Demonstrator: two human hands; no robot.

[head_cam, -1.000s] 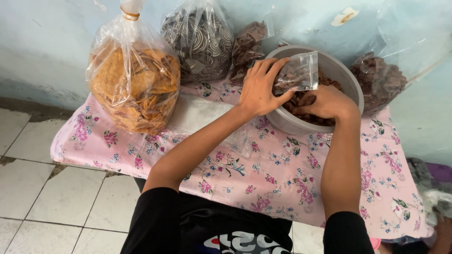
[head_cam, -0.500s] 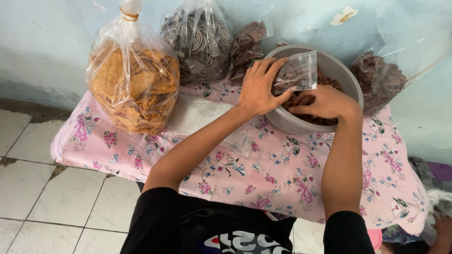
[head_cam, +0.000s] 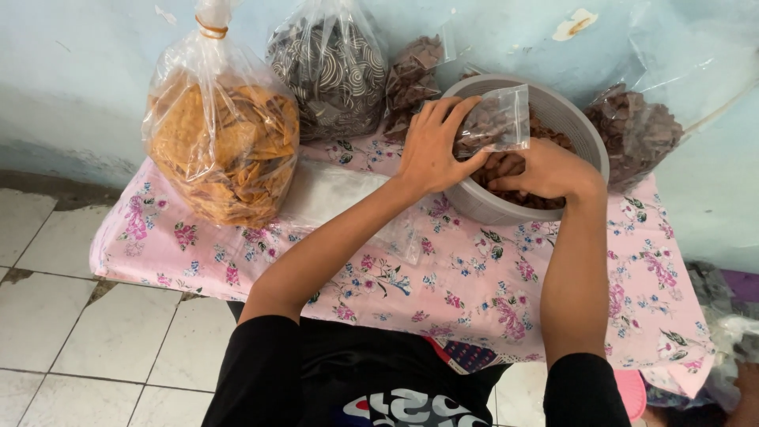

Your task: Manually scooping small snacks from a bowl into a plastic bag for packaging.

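Fingers [head_cam: 443, 126] of your left hand [head_cam: 431, 150] are curled around a small clear plastic bag [head_cam: 494, 122], pinching its left edge and holding it up over a round grey bowl [head_cam: 585, 138]; the bag already has brown snack pieces inside. Your right hand [head_cam: 545, 170] lies low inside the bowl, just under the bag, its fingers bent down into the brown snack pieces [head_cam: 506, 166] heaped there. Whether those fingers have closed on any pieces cannot be told, since the back of the hand covers them.

You are at a low desk [head_cam: 474, 285] draped in a pink cloth with a flower print, set against a pale blue wall [head_cam: 79, 71]. The bowl sits at the far side of the desk, close to the wall. To your left stands a tall clear bag of orange chips [head_cam: 225, 142], tied at the neck with a rubber band. Beside it, further back, is a bag of dark swirl-patterned snacks [head_cam: 332, 71], and between that and the bowl a smaller bag of brown pieces [head_cam: 411, 75]. Another bag of brown pieces [head_cam: 636, 130] rests just right of the bowl. A flat stack of empty clear bags [head_cam: 336, 190] lies on the cloth near your left forearm. White floor tiles [head_cam: 79, 332] show at lower left.
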